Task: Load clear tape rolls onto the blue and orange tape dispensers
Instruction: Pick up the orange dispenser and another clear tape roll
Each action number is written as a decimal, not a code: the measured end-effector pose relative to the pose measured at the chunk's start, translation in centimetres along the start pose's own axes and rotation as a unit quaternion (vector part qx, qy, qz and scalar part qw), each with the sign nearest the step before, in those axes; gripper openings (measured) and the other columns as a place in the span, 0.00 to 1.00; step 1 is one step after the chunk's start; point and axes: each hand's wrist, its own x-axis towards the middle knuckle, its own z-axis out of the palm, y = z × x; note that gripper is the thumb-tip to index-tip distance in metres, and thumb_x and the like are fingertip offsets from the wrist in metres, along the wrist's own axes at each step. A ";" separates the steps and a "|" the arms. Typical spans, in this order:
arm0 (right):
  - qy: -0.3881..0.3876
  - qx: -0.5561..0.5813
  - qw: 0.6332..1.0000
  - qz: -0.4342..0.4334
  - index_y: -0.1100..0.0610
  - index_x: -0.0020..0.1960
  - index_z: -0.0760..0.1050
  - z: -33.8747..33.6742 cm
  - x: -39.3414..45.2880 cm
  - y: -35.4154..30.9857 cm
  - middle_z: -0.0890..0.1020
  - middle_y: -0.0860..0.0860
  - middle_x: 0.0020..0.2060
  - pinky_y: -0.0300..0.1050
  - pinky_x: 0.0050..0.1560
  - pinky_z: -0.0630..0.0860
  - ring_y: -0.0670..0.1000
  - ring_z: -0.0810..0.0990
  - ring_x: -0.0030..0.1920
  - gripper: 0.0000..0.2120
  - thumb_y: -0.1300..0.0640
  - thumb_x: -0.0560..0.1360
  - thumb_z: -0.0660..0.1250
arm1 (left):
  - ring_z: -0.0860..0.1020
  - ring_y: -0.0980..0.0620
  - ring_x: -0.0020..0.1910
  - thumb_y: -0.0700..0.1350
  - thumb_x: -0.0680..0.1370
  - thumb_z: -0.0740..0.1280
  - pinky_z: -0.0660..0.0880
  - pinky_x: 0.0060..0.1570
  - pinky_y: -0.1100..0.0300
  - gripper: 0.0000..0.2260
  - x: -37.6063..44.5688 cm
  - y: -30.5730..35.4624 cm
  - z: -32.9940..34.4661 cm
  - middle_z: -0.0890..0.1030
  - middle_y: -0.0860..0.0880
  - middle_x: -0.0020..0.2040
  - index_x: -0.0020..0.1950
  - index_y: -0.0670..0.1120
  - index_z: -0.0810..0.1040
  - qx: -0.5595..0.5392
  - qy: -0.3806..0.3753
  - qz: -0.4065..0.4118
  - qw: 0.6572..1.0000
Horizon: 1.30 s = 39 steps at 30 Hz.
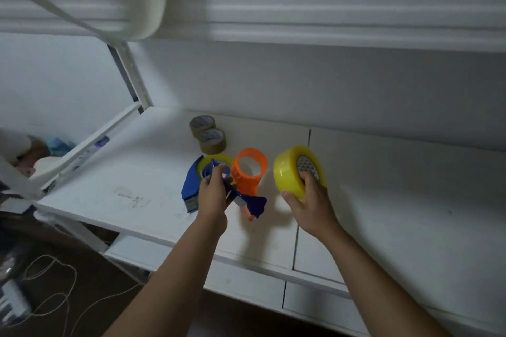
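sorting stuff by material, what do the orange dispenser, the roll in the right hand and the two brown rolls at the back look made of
Orange dispenser: probably moulded plastic, one even bright colour, smooth with a slight sheen.
Yellowish roll gripped by the right hand: likely clear film tape, glossy and tinted in bulk; its core looks like printed cardboard.
Brown rolls: apparently brown packing tape, duller; too blurred to be sure.

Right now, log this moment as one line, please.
left hand: holds blue dispenser | right hand: holds yellow tape roll | orange dispenser: empty, on table

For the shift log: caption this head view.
Left hand grips loaded blue dispenser; right hand holds tape roll beside empty orange dispenser.
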 end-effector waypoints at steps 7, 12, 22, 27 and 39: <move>0.077 0.029 0.996 0.035 0.51 0.58 0.68 9.5 0.3 -8.5 0.79 0.55 0.51 0.53 0.49 0.75 0.59 0.77 0.50 0.25 0.38 0.67 0.62 | 0.76 0.51 0.34 0.53 0.76 0.66 0.78 0.35 0.55 0.15 5.8 6.3 -9.2 0.76 0.44 0.40 0.52 0.41 0.73 0.028 -0.047 -0.006 0.999; 0.077 0.031 0.996 0.041 0.54 0.60 0.69 13.9 0.1 -13.7 0.79 0.53 0.52 0.51 0.49 0.76 0.56 0.78 0.50 0.24 0.43 0.69 0.66 | 0.74 0.49 0.40 0.53 0.76 0.67 0.77 0.50 0.50 0.17 8.4 9.3 -14.1 0.77 0.45 0.42 0.57 0.42 0.73 0.013 -0.062 -0.027 0.998; 0.078 0.046 0.996 0.017 0.49 0.57 0.67 16.8 1.0 -16.9 0.78 0.52 0.52 0.50 0.48 0.75 0.56 0.77 0.50 0.16 0.48 0.72 0.67 | 0.76 0.49 0.43 0.52 0.77 0.66 0.79 0.51 0.51 0.18 11.3 11.5 -16.2 0.76 0.43 0.46 0.60 0.41 0.72 0.028 -0.070 -0.049 0.996; 0.081 0.078 0.994 0.008 0.52 0.55 0.69 18.0 1.6 -16.5 0.78 0.53 0.50 0.54 0.48 0.76 0.56 0.77 0.48 0.17 0.46 0.71 0.66 | 0.79 0.47 0.47 0.53 0.77 0.66 0.79 0.46 0.54 0.17 12.0 12.4 -16.9 0.78 0.41 0.53 0.60 0.43 0.73 0.064 -0.045 -0.033 0.996; -0.003 -0.034 0.998 -0.055 0.58 0.61 0.69 21.4 4.2 -19.0 0.78 0.54 0.55 0.46 0.48 0.68 0.57 0.75 0.54 0.21 0.50 0.74 0.71 | 0.78 0.46 0.43 0.54 0.78 0.64 0.77 0.44 0.55 0.15 17.0 14.4 -21.1 0.79 0.43 0.47 0.60 0.46 0.72 0.046 -0.055 -0.061 0.996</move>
